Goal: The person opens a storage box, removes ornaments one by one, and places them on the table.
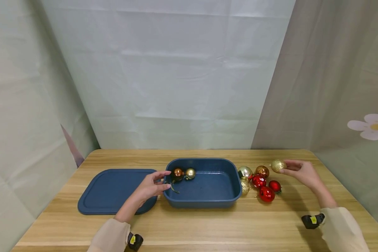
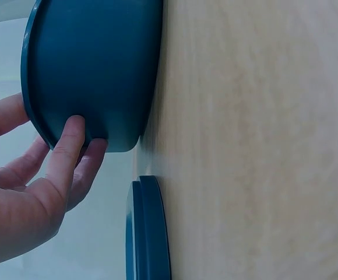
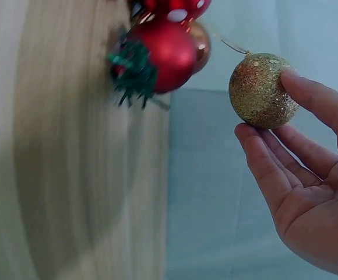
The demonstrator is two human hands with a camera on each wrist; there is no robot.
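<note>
Hands [image 1: 151, 187] over wooden table [image 1: 208, 224], draped backdrop [image 1: 176, 77]

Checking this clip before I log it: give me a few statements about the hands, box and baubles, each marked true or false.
1. The right hand pinches a gold glitter bauble. True.
2. The blue box is closed by its lid. False: the lid lies flat on the table, left of the open box.
3. Two baubles lie inside the box. True.
4. The left hand grips a red bauble. False: its fingers hold the box's rim.
</note>
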